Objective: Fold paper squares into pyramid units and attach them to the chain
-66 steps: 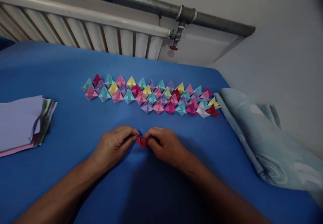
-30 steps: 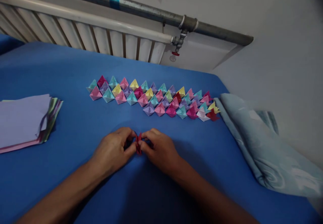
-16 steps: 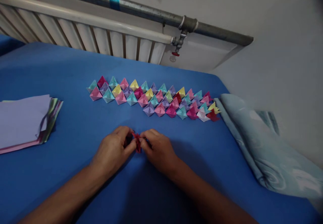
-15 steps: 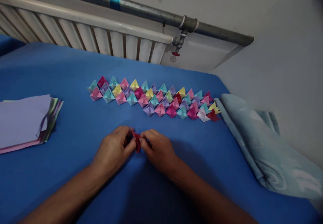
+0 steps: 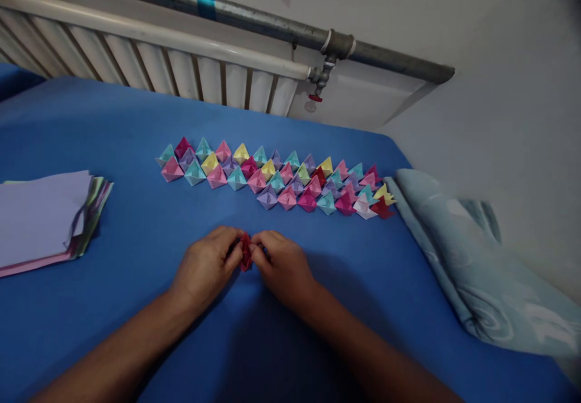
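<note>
A small red folded paper piece is pinched between my two hands, just above the blue surface. My left hand is closed on its left side, thumb and fingers pressed together. From the right, my right hand grips it the same way. Its exact shape is partly hidden by my fingertips. Beyond my hands, small folded paper boats in pink, teal, purple, yellow, red and white stand close together in staggered rows.
To the left lies a stack of coloured paper sheets, purple on top. A folded pale green blanket rests at the right edge of the blue surface. Behind stand a white radiator and a metal pipe with a red-handled valve.
The red paper piece has turned slightly and looks wider and more spread between my fingers. My left fingers have shifted a little along it; the boats have stayed put.
</note>
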Available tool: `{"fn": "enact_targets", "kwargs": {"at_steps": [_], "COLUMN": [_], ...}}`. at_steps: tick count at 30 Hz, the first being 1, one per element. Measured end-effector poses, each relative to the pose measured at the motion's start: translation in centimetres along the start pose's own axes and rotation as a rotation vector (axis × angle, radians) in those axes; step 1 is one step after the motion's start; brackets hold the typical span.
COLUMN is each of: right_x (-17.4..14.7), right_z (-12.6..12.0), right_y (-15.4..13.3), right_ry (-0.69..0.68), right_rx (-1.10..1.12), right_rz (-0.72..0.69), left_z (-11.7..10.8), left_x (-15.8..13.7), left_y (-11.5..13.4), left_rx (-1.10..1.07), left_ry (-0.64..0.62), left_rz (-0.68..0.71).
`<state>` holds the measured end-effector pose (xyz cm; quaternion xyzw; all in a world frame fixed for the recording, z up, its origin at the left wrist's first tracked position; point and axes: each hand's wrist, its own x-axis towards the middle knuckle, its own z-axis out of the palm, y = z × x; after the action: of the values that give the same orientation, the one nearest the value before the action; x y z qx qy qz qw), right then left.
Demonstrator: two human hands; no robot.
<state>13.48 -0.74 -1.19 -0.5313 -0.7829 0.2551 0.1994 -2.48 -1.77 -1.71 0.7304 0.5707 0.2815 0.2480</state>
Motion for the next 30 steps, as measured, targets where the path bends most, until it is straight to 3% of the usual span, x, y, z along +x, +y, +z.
{"fn": "enact_targets", "kwargs": {"at_steps": [12,30], "right_x": [0.63,0.76], "right_z": [0.85,0.70], "right_y": [0.39,0.54], "right_ry": [0.160,0.169], "right_rx": [0.030,0.041], "right_rz": [-0.066,-0.057], "left_z": [-0.04,-0.21], "left_x": [0.24,0.41], "left_y": [-0.07,-0.72], "left_rx": [-0.041,-0.055], "left_ry": [0.026,-0.007], "left_rz": [-0.017,0.047]}}
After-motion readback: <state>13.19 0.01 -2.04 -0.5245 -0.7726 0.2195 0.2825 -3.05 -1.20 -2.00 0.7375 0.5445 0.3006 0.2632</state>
